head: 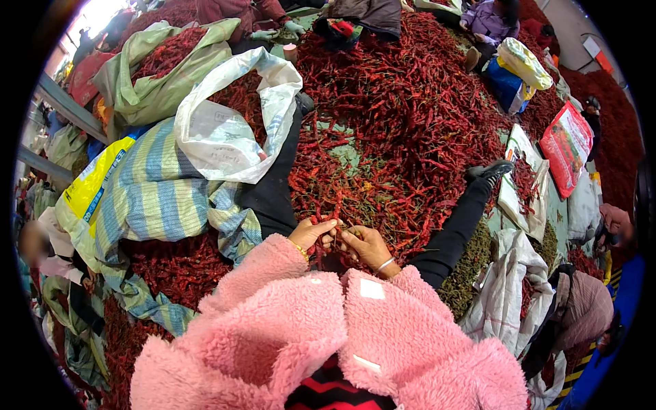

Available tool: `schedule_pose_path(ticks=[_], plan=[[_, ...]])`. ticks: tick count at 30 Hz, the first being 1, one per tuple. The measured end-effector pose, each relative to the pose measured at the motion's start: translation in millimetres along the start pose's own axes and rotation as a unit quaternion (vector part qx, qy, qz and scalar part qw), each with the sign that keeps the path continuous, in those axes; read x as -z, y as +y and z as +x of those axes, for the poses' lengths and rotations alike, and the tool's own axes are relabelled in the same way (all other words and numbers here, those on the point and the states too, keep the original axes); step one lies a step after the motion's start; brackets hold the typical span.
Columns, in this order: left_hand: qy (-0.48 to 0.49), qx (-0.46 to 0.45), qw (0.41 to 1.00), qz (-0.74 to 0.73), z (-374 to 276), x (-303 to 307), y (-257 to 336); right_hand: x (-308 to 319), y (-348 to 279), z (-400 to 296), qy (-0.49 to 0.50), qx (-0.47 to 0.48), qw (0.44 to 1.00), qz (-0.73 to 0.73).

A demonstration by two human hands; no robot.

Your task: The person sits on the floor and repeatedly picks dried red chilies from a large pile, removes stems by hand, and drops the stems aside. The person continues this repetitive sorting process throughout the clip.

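My left hand (311,234), with a gold-coloured bracelet at its wrist, pinches a dried red chili pepper (337,205) between thumb and fingers, close in front of my body. Just to the right, my right hand (366,248), with a silver-coloured bangle, has its thumb and fingers closed on chili stems. The fingertips of both hands nearly meet, and they partly hide what they grip. Around and beyond the hands spreads a large heap of dried red chilies (410,102), mixed with green-brown stems between my outstretched legs.
An open white woven sack (220,138) holding chilies stands at the left, beside a blue-and-yellow striped sack (148,189). Discarded stems (469,266) lie right of my right leg, next to a white sack (507,282). Other people sit among chilies at the far side and both edges.
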State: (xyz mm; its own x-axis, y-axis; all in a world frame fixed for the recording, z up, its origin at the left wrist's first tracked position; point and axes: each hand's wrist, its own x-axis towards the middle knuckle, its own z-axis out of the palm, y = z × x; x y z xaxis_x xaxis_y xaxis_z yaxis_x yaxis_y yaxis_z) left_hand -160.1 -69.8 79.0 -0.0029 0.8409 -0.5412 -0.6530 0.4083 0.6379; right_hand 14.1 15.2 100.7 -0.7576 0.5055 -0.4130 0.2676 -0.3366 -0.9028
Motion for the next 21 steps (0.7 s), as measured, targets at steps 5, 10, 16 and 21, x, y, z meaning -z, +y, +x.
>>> schedule_pose_path(ticks=[5, 10, 16, 21], plan=[[-0.006, -0.029, 0.999, 0.019, 1.1, -0.1, -3.2, 2.9, 15.7, 7.1, 0.023, 0.068, 0.993, -0.091], [-0.02, -0.074, 0.997, 0.007, 2.7, -7.7, -1.3, 1.4, 17.4, 8.1, 0.013, 0.094, 0.99, -0.103], [-0.081, -0.356, 0.865, 0.345, -13.7, -64.8, -10.1, 31.9, 98.9, 48.4, 0.21, 0.196, 0.956, -0.058], [0.03, -0.202, 0.944, 0.257, -32.2, -70.8, 2.6, 31.4, 26.9, 16.2, 0.164, 0.088, 0.966, -0.182]])
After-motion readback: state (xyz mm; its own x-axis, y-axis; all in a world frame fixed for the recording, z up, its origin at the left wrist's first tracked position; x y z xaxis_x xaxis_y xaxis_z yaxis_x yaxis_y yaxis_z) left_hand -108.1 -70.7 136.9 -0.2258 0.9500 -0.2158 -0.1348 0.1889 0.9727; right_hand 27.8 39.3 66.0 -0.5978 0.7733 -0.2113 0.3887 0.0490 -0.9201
